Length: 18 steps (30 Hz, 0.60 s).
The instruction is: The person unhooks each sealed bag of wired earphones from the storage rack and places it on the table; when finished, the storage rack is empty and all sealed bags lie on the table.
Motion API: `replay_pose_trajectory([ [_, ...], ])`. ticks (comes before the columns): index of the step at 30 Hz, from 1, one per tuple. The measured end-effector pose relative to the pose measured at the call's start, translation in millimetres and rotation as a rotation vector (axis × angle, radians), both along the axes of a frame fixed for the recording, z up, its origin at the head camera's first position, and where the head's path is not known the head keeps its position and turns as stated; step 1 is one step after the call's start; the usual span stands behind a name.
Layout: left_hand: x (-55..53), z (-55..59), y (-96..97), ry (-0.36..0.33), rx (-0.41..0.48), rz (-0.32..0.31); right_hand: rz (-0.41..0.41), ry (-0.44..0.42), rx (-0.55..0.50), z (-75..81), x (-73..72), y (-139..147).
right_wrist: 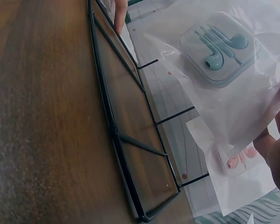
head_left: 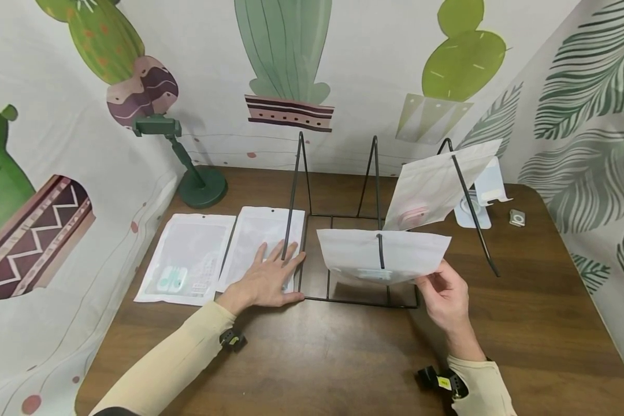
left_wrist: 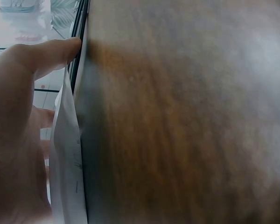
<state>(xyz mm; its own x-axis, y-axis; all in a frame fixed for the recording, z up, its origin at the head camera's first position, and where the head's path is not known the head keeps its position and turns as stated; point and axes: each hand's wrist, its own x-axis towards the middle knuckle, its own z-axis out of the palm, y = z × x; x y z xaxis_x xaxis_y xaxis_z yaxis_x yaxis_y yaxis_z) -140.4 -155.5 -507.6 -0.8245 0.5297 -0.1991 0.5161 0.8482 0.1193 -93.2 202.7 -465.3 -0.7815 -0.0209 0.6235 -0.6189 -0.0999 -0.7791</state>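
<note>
A black wire display rack [head_left: 361, 302] with several upward prongs stands on the table. From its middle prong hangs a white pouch [head_left: 356, 248], and the right wrist view shows teal earphones [right_wrist: 214, 60] in a clear case inside. My right hand [head_left: 444, 297] pinches this pouch's lower right corner between thumb and fingers. Behind it, another pouch [head_left: 442, 182] with pink earphones hangs on the right prong. My left hand [head_left: 262, 281] rests with spread fingers on a flat white pouch [head_left: 262, 222], its thumb against the rack's base wire.
Left of that flat pouch lies another one [head_left: 192, 242] with a teal case in it. A dark green stand [head_left: 203, 188] is at the back left. Toward the back right are a pale blue phone stand [head_left: 490, 182] and a small silver device [head_left: 517, 218].
</note>
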Motion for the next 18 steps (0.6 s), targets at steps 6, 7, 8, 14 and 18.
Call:
replay_pose_trajectory([
  [6, -0.1, 0.1, -0.4, -0.010, -0.002, -0.001, 0.001, 0.004, 0.005, 0.5, 0.8, 1.0],
  [7, -0.1, 0.2, -0.5, -0.012, -0.004, 0.000, 0.001, 0.006, 0.007, 0.5, 0.9, 1.1],
  [8, -0.1, 0.1, -0.5, -0.014, -0.008, 0.001, 0.002, 0.006, 0.007, 0.6, 1.1, 1.1],
  [14, -0.4, -0.4, -0.5, -0.014, -0.014, -0.002, -0.005, 0.011, 0.008, 0.5, 2.5, 0.8],
  [18, -0.4, -0.1, -0.6, -0.009, -0.013, -0.004, -0.022, 0.009, 0.022, 0.7, 3.3, 0.3],
])
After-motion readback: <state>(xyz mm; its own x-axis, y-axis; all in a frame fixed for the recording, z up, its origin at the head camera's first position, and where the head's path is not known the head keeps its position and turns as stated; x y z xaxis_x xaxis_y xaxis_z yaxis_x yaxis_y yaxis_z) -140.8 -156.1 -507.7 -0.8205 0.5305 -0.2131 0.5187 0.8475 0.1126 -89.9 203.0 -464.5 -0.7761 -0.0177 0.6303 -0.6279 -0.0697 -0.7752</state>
